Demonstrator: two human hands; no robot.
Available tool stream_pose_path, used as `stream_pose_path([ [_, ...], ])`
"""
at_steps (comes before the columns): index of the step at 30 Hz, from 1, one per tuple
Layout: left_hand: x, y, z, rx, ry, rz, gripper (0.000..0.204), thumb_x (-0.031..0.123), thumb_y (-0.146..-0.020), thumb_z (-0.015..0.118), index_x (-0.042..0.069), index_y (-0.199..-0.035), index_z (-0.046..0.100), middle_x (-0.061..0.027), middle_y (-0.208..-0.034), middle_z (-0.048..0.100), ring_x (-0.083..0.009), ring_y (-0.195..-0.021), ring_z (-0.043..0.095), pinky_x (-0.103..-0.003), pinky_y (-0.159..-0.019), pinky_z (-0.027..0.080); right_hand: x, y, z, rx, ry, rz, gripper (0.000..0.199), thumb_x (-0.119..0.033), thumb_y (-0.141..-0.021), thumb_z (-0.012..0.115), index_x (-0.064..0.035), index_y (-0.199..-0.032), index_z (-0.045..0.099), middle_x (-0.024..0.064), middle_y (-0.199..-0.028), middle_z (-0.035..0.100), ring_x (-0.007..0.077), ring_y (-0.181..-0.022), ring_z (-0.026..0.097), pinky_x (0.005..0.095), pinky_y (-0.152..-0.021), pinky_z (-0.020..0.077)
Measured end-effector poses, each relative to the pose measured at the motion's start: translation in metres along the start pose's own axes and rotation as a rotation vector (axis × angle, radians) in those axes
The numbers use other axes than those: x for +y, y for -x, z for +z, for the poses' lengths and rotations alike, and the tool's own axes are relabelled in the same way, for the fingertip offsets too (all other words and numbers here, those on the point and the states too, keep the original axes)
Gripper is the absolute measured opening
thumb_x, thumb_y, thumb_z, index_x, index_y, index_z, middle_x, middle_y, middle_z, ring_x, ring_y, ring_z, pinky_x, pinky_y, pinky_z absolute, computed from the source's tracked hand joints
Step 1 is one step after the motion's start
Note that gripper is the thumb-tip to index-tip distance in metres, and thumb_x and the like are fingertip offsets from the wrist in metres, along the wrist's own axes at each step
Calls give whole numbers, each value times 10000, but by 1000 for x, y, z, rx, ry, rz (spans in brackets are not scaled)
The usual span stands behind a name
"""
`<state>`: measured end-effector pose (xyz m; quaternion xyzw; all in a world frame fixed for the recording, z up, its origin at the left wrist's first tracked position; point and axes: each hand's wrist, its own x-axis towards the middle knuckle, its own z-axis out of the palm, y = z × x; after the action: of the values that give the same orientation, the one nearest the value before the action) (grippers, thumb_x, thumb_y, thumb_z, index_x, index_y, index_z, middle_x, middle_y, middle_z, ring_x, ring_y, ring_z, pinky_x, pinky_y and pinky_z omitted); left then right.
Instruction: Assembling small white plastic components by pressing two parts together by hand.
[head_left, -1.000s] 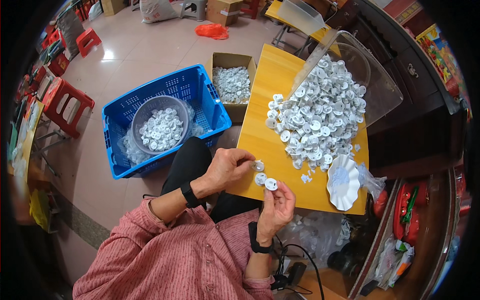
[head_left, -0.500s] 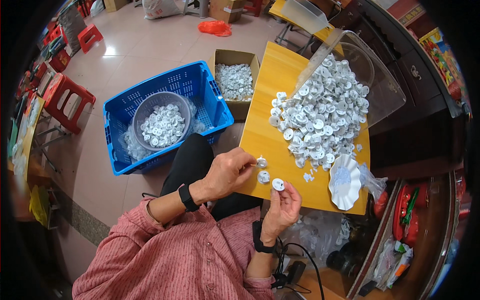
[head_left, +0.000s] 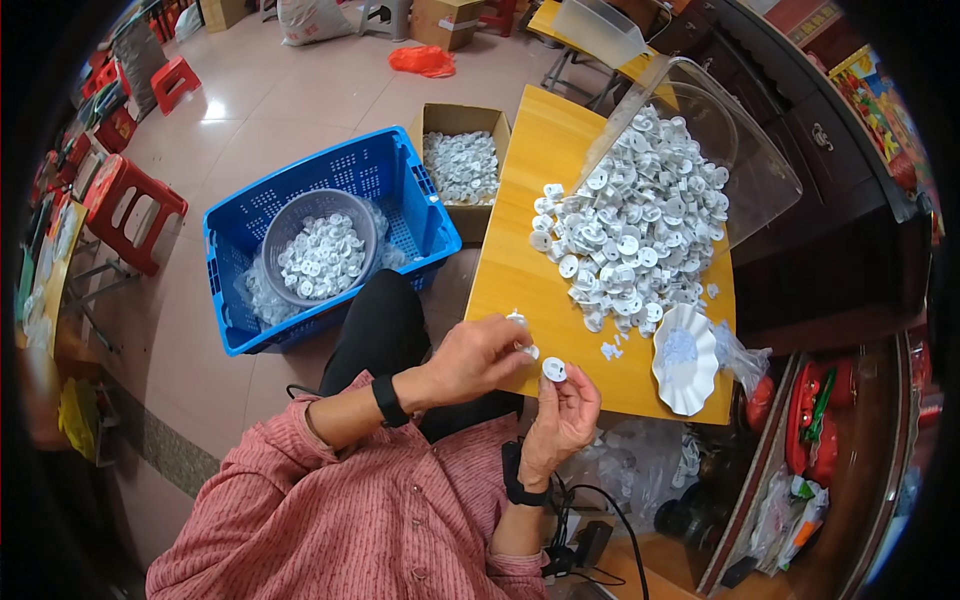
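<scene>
Between the thumb and fingers of my right hand (head_left: pixel 565 415) a small round white plastic part (head_left: pixel 554 370) is held upright, just over the near edge of the yellow wooden table (head_left: pixel 500 260). My left hand (head_left: pixel 475 355) is closed, its fingertips curled over another white part (head_left: pixel 531 351) at the table edge and hiding most of it. Whether they pinch that part or a tiny piece cannot be made out. Just beyond those fingers lies one more white part (head_left: pixel 516 317). A large heap of similar white parts (head_left: pixel 645 220) covers the table's far right.
A clear plastic bin (head_left: pixel 765 190) lies tipped behind the heap. Tiny pale pieces fill a scalloped white dish (head_left: pixel 700 385); a few lie loose beside it. Left of the table stand a blue crate (head_left: pixel 225 270) holding a grey bowl (head_left: pixel 275 225) of parts, and a full cardboard box (head_left: pixel 500 125).
My left hand has moved slightly nearer and right, from the farther white part to the closer one, covering it. My right hand keeps its part in nearly the same place. The view shifted slightly.
</scene>
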<state>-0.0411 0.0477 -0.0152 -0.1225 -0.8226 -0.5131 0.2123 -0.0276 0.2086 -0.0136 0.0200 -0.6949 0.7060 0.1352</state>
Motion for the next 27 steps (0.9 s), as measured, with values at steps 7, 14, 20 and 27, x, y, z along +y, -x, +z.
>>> stream_pose_path([
  [7,3,-2,-31,-135,1481,-788,246,154,-980,635,-4,-1165,600,-37,-892,630,-68,-672,595,-192,-516,474,-6,3,4,-1,-63,7,335,108,-872,669,27,-1179,563,123,-1116,640,169,-982,653,288,-881,532],
  [14,-2,8,-35,-167,1814,-710,311,121,-995,594,-29,-1262,538,-52,-984,599,-85,-752,577,-186,-566,478,-17,9,9,-41,-54,4,339,99,-872,677,21,-1182,563,110,-1115,635,165,-979,650,282,-864,540],
  [20,8,10,-41,-97,1785,-739,315,136,-981,616,-16,-1254,569,-69,-951,604,-83,-693,525,-198,-553,452,-8,9,9,-17,-22,-19,315,89,-865,689,24,-1156,590,95,-1079,634,160,-945,651,278,-830,542],
  [27,7,18,-29,-29,243,-415,190,170,-913,696,19,-1025,668,-74,-848,657,-171,-711,654,-326,-616,539,-6,-4,9,-32,239,-179,319,93,-859,683,23,-1158,595,83,-1059,667,133,-929,644,267,-843,522],
])
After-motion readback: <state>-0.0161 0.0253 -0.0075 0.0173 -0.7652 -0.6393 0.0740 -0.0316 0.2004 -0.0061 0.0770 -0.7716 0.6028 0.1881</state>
